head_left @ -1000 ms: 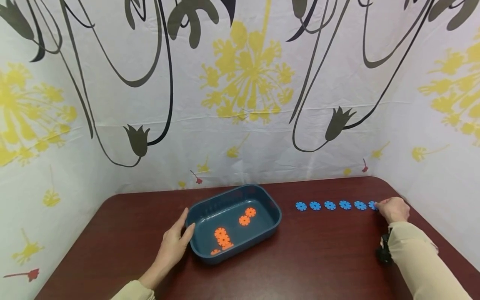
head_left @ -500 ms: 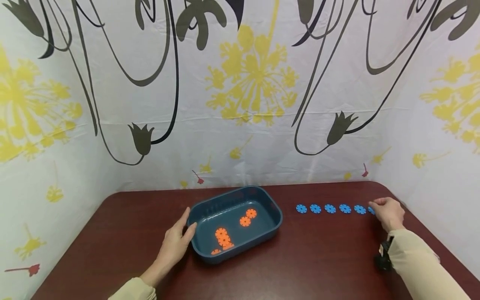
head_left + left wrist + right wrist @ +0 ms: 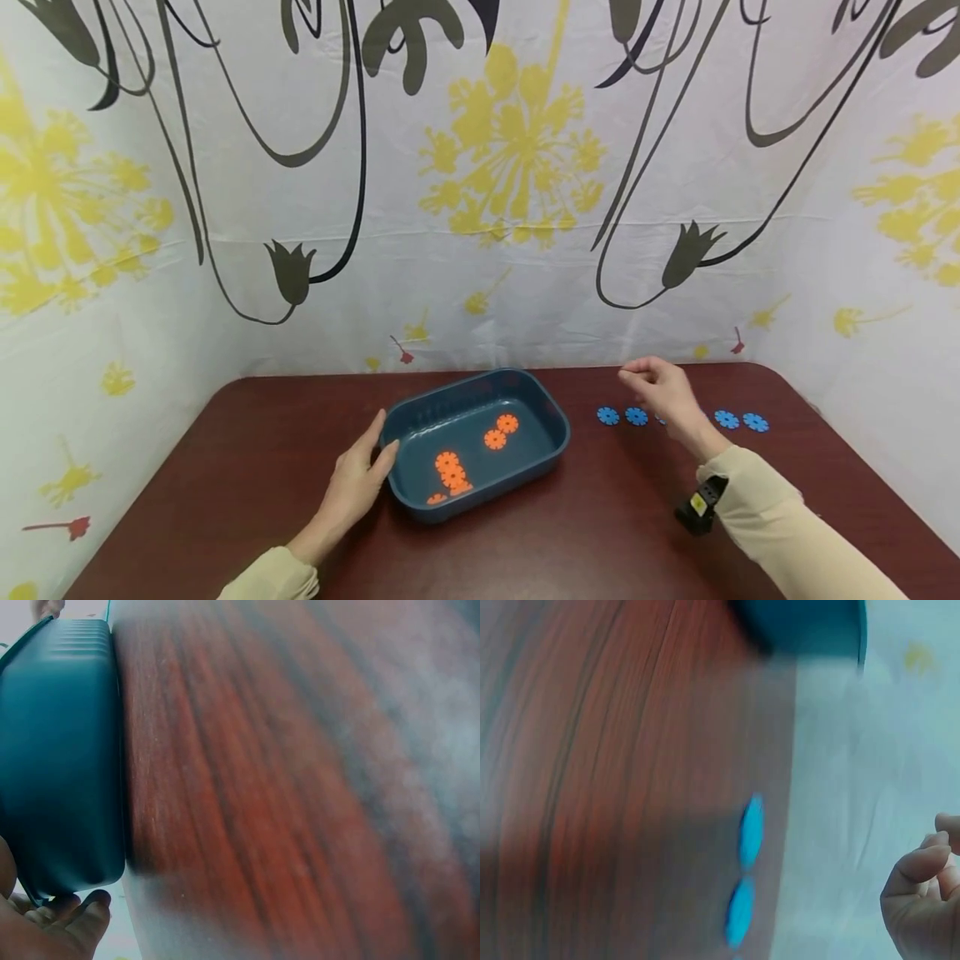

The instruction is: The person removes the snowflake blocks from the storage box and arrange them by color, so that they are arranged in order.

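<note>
A dark blue-green plastic basin (image 3: 551, 454) stands on the table with several orange notched discs (image 3: 452, 475) inside. My left hand (image 3: 352, 479) holds the basin's left end, thumb at the rim and fingers along the outer wall. In the left wrist view, fingertips (image 3: 94, 907) curl against the basin's end. To the right of the basin, blue notched discs (image 3: 726, 419) lie in a row. Above this row hangs my right hand (image 3: 663, 396), fingers loosely bent; I see nothing held in them. It hides part of the row's middle.
The dark red-brown wooden table (image 3: 555, 550) has rounded far corners. Patterned white cloth (image 3: 525, 317) surrounds its back and sides. A black device (image 3: 701, 507) is strapped to my right wrist.
My right hand has left the disc at the right end of the blue row and moved up and left above it. That disc now lies uncovered. My left hand keeps its place on the basin.
</note>
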Motion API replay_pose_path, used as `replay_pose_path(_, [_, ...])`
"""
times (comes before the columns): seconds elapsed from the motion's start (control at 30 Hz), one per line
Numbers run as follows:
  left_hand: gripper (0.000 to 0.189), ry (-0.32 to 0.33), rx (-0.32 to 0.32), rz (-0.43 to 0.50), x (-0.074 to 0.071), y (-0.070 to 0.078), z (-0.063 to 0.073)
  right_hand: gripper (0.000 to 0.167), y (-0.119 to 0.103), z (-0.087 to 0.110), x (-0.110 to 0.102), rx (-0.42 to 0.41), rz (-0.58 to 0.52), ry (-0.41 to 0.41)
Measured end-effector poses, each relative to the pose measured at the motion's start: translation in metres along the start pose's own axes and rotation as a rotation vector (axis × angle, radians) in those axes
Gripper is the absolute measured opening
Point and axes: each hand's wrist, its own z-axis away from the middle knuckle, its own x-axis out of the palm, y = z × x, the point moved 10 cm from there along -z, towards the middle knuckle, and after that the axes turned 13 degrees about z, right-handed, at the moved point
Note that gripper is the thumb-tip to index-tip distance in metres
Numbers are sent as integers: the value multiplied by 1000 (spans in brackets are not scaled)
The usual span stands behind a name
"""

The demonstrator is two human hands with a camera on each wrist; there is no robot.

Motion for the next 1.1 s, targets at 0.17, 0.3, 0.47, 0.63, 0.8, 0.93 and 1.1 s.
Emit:
replay_pose_path(0.17, [60, 7, 43, -9, 2, 8, -2, 30, -39, 7, 31, -102, -91, -73])
replay_pose_path(0.3, [59, 4, 70, -18, 3, 12, -3, 26, -62, 15, 60, -165, -140, -187])
replay_pose_path(0.47, [60, 0, 39, -14, 3, 8, -3, 22, -91, 22, 99, -247, -176, -362])
replay_pose_path(0.63, [61, 4, 19, -18, 2, 4, -2, 16, -118, 29, 136, -355, -145, -506])
replay_pose_path(0.8, [61, 12, 26, -18, 1, 4, -1, 15, -127, 35, 171, -360, -133, -629])
replay_pose_path(0.93, [60, 11, 22, -19, 0, 2, -1, 17, -130, 39, 194, -352, -128, -714])
replay_pose_path(1.1, [60, 3, 7, -7, -1, 0, -1, 15, -134, 44, 214, -372, -84, -807])
